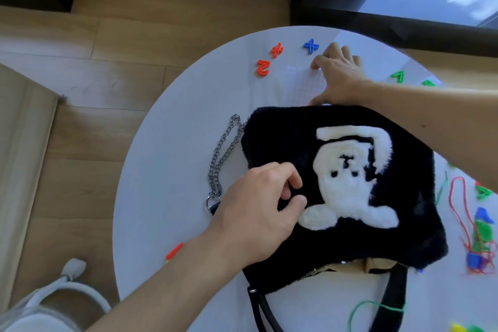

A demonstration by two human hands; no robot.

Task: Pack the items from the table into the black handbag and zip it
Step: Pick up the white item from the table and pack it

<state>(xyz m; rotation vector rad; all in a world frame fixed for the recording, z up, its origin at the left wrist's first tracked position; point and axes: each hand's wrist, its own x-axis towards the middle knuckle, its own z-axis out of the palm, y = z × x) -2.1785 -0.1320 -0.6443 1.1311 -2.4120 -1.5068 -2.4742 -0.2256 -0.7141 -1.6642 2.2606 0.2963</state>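
The left hand (258, 205) pinches the fluffy black handbag (283, 143). The right hand (340, 75) grips a white gridded sheet (301, 83)

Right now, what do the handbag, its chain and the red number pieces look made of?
Handbag: black plush or faux fur, fuzzy matte nap. Chain: probably metal, shiny silver links. Red number pieces: likely hard plastic, bright moulded ribbed shapes.
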